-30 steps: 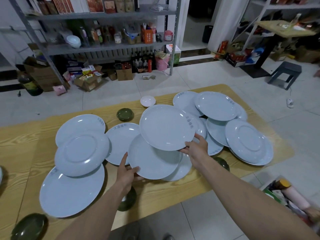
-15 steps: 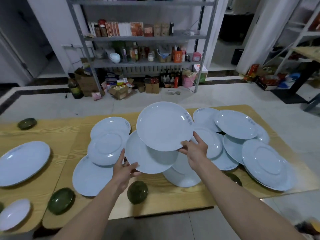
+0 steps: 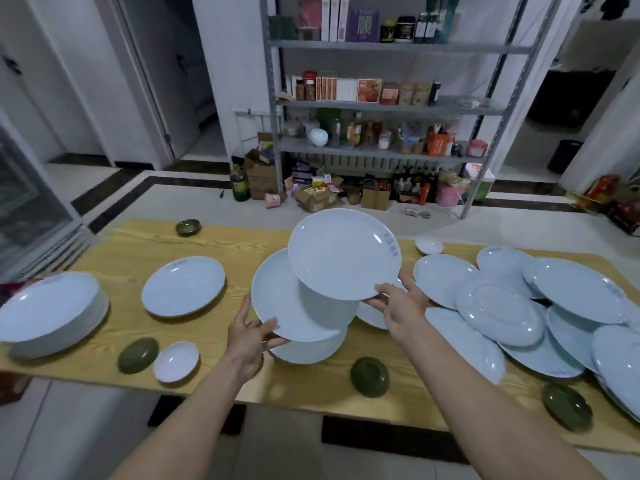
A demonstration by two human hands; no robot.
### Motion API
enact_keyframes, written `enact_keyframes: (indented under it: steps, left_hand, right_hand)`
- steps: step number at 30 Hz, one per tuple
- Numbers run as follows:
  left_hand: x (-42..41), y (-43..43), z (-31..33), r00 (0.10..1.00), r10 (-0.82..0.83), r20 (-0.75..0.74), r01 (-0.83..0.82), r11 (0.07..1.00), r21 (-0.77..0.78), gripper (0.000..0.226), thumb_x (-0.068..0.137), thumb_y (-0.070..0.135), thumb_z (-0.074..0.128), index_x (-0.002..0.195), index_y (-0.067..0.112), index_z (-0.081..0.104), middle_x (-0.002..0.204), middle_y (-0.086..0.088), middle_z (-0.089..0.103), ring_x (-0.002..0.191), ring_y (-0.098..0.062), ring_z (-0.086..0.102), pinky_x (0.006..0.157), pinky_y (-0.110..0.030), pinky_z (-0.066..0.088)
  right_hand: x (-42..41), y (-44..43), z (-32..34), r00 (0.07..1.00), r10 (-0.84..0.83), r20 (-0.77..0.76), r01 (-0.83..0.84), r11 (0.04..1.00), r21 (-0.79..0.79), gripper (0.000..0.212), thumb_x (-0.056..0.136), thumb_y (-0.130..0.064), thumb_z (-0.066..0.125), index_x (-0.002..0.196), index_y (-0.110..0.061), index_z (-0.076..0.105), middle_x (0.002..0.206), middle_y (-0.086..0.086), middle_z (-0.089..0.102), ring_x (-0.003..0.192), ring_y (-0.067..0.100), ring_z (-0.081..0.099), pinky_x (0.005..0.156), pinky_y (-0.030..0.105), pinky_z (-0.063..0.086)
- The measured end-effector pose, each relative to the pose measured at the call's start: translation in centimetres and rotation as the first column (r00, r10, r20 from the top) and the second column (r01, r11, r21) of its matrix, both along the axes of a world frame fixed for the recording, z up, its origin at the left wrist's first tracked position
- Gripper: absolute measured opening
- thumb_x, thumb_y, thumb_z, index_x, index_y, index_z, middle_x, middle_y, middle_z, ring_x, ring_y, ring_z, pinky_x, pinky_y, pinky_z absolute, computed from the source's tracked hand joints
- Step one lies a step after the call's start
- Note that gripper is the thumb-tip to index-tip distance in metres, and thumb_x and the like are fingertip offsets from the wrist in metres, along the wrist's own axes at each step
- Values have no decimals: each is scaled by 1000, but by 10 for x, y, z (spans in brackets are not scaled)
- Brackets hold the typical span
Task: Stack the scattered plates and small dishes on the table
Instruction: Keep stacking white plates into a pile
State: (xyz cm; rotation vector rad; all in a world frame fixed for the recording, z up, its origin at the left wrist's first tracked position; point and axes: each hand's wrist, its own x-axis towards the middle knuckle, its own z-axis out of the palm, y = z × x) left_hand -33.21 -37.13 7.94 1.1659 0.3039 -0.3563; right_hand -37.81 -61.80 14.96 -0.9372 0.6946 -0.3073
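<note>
Early going, I judge: one neat plate stack [image 3: 52, 313] sits at the left edge of the table [image 3: 138, 244], while a heap of overlapping plates [image 3: 502, 306] covers the right end. Green small dishes [image 3: 369, 375] and a white small dish [image 3: 176, 362] lie loose along the near edge. Above mid-table, the left hand [image 3: 247, 336] grips the lower plate [image 3: 294, 306] by its near rim. The right hand [image 3: 401, 304] pinches the near rim of the upper plate [image 3: 343, 252], tilted and overlapping it
</note>
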Motion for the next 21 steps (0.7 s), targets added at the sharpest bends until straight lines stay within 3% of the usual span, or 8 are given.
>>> enact_keyframes:
  steps: [2, 7, 11, 14, 17, 21]
  left_hand:
    - [0, 33, 2, 999, 25, 20, -25, 1000, -8, 90, 86, -15, 62, 153, 33, 26, 127, -14, 62, 105, -39, 67, 68, -49, 61]
    - [5, 112, 1, 996, 78, 32, -78, 997, 10, 91, 86, -15, 62, 153, 34, 27, 121, -10, 62, 92, -30, 72, 70, -52, 60]
    - [11, 167, -3, 993, 117, 5, -117, 992, 52, 90, 86, -12, 64, 152, 38, 28, 132, -18, 57, 106, -35, 66, 72, -52, 60]
    - [21, 200, -9, 987, 159, -5, -159, 985, 60, 90, 84, -12, 67, 151, 37, 31, 132, -19, 58, 105, -38, 66, 73, -56, 59]
    - [41, 223, -18, 979, 203, -15, -202, 977, 68, 89, 83, -12, 68, 150, 35, 33, 130, -19, 60, 99, -37, 69, 69, -55, 60]
    - [74, 240, -26, 977, 210, -36, -208, 977, 55, 90, 86, -13, 65, 153, 35, 27, 125, -21, 61, 90, -34, 72, 65, -50, 61]
  right_hand:
    - [5, 34, 1, 1000, 22, -14, -22, 1000, -2, 70, 86, 17, 60, 147, -14, 45, 138, 13, 57, 100, 36, 68, 79, 52, 60]
    - [19, 109, 3, 999, 45, 15, -45, 998, 36, 71, 84, 20, 58, 147, -11, 44, 127, 12, 61, 86, 32, 70, 71, 46, 62]
    - [35, 158, 1, 997, 72, 20, -73, 996, 60, 69, 84, 21, 57, 145, -10, 47, 127, 14, 63, 84, 32, 71, 67, 43, 61]
    - [50, 186, 1, 993, 113, 18, -114, 992, 48, 66, 86, 20, 55, 144, -10, 49, 123, 9, 63, 82, 28, 70, 61, 38, 61]
    - [70, 204, -1, 989, 150, 4, -150, 989, 12, 65, 87, 18, 56, 145, -11, 48, 120, 6, 61, 82, 27, 68, 70, 43, 62]
    - [107, 218, -13, 986, 159, -42, -158, 987, 6, 68, 87, 19, 58, 146, -11, 46, 132, 11, 60, 96, 34, 67, 86, 54, 57]
